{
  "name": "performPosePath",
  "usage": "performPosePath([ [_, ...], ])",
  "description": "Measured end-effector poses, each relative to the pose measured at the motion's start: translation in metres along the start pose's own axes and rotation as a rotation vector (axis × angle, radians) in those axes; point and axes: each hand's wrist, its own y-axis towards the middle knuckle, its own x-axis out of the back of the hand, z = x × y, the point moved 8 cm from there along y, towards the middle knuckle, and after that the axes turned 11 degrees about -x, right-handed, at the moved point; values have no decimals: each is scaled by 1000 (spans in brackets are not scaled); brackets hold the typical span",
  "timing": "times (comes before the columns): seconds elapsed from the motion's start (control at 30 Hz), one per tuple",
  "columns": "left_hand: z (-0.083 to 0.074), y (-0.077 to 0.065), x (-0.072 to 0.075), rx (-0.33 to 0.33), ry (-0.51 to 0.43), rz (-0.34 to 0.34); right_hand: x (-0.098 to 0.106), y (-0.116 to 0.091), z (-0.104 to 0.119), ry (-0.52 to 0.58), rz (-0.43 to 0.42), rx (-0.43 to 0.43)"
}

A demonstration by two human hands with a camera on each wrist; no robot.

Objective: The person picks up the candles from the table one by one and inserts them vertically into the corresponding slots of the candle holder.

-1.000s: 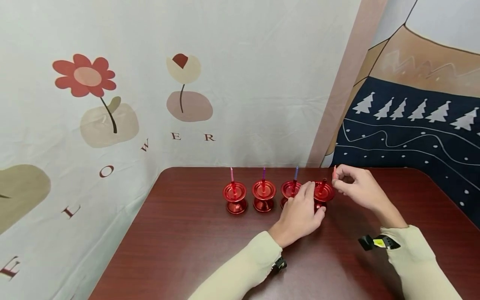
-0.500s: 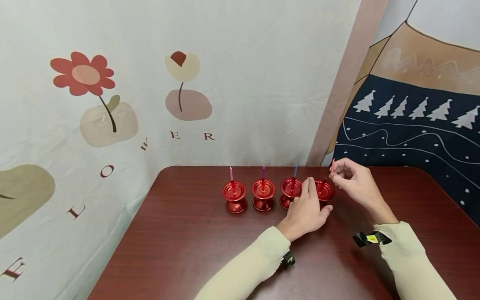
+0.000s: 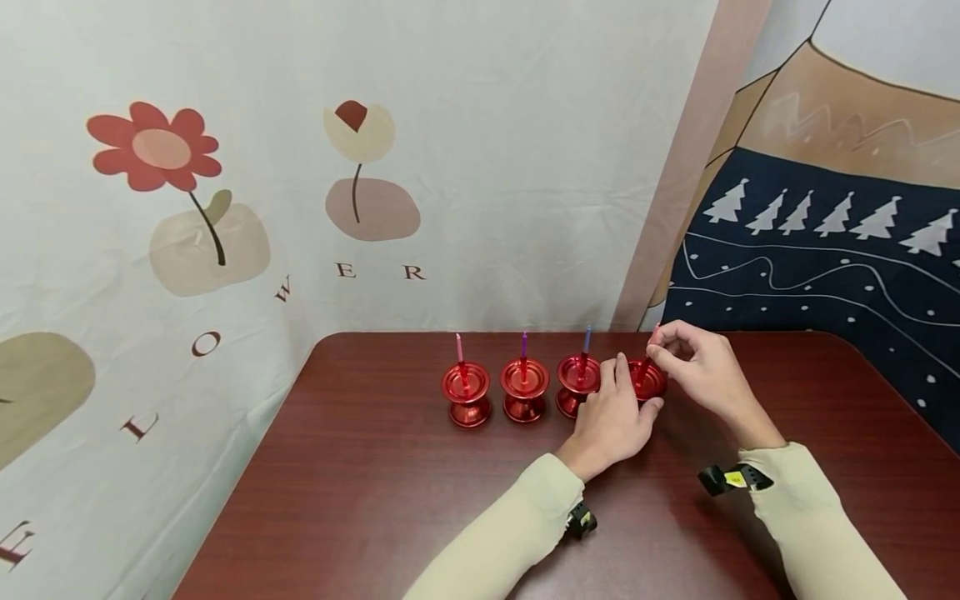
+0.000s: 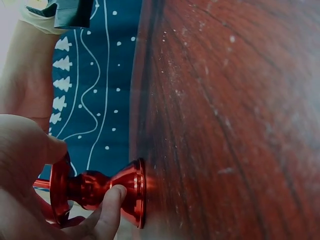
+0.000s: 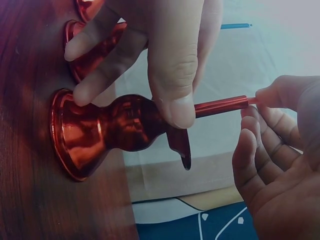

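My left hand point(image 3: 611, 421) holds the rightmost shiny red candle holder point(image 3: 651, 382) by its dish. In the right wrist view the thumb lies on the dish edge of that holder point(image 5: 82, 137), and two fingers reach toward its base on the table. My right hand point(image 3: 705, 371) pinches a thin pinkish-red candle point(image 5: 252, 100) between thumb and finger. The candle's lower end meets the mouth of the holder's upright tube point(image 5: 220, 106); how deep it sits cannot be told. Fingers hide most of the candle.
Left of the hands stand three matching red holders in a row. They bear a pink candle point(image 3: 460, 348), a purple candle point(image 3: 524, 345) and a blue candle point(image 3: 587, 340). The brown table point(image 3: 360, 483) ends at a patterned cloth backdrop point(image 3: 510, 208).
My right hand has moved left with the candle, from beside the rightmost holder to over its tube. My left hand has shifted slightly and stays at that holder.
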Motion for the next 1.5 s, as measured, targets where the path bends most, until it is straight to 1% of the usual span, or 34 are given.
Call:
performPosePath([
  [0.33, -1, -2, 2, 11, 25, 3, -3, 0, -7, 18, 36, 28],
  [0.6, -1, -1, 2, 4, 20, 4, -3, 0, -10, 28, 50, 18],
  [0.7, 0, -1, 2, 3, 17, 8, -3, 0, -11, 27, 44, 16],
  [1.0, -1, -1, 2, 2, 21, 8, 2, 0, -9, 51, -8, 34],
  [1.23, -1, -1, 2, 5, 15, 10, 3, 1, -7, 11, -29, 83],
  [1.5, -1, -1, 3, 7, 6, 11, 4, 0, 0, -11, -28, 110],
])
